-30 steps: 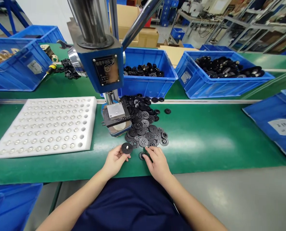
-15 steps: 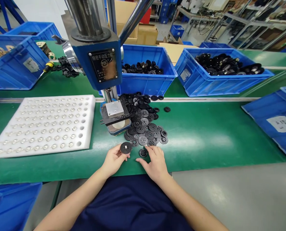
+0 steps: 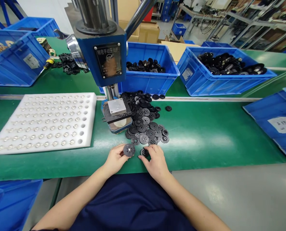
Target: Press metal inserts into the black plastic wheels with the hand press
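Observation:
My left hand [image 3: 115, 159] pinches a flat black disc [image 3: 129, 150] by its edge; a small light pin shows at the disc's centre. My right hand [image 3: 156, 160] has its thumb and forefinger closed around a smaller black wheel [image 3: 144, 152] with a raised ringed hub, at the bench top, partly covered by the fingers. Just beyond both hands lies a heap of black discs [image 3: 153, 126]. Behind the left hand stands a blue hand press [image 3: 102, 57], with a metal block [image 3: 117, 106] on its base.
A white foam tray [image 3: 93, 122] with rows of small pale parts lies on the left. Blue bins [image 3: 147, 83] [image 3: 229, 85] of black parts stand at the back, another bin [image 3: 273, 118] at the right. A yellow-handled screwdriver [image 3: 49, 62] leans against the left bin [image 3: 13, 69].
My right thumb and forefinger have closed in on the smaller wheel. The disc in my left hand has tilted to show its face more. The view has shifted slightly.

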`<state>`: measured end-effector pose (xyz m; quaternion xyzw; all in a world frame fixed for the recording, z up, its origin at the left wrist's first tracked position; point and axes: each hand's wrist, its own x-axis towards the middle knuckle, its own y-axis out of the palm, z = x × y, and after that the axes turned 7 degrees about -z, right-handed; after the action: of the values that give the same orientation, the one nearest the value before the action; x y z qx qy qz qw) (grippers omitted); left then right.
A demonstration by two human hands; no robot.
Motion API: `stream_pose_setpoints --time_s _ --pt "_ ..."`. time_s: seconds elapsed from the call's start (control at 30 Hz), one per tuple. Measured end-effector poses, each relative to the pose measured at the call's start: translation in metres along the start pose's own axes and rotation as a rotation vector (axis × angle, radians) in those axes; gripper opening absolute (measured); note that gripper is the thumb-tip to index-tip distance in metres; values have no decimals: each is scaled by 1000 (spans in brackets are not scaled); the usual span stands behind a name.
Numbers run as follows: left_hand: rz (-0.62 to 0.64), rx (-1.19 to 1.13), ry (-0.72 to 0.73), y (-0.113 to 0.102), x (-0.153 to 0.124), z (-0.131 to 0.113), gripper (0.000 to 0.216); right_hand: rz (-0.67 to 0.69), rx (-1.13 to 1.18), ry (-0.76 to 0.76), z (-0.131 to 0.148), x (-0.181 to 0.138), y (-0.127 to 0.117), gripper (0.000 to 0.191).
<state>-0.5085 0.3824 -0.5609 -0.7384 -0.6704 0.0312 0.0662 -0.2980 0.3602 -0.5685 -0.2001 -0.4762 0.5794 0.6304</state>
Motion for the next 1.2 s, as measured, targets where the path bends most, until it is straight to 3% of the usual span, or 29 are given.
stream_pose_setpoints --time_s 0.07,0.2,0.37,0.5,0.8,1.2 --pt "18 39 32 -1 0 -1 13 -33 61 -29 3 7 -8 26" --pt "35 133 115 0 -1 1 16 -83 216 -26 17 17 -24 32" --pt "27 152 141 -1 -4 11 21 12 314 -83 45 20 -21 41" --pt "25 148 175 -3 -6 12 29 52 277 -154 60 24 -18 31" --pt "4 157 223 -7 -9 12 22 69 245 -166 65 23 -21 31" --pt "8 229 350 -5 -12 9 17 -31 310 -229 62 20 -17 28"
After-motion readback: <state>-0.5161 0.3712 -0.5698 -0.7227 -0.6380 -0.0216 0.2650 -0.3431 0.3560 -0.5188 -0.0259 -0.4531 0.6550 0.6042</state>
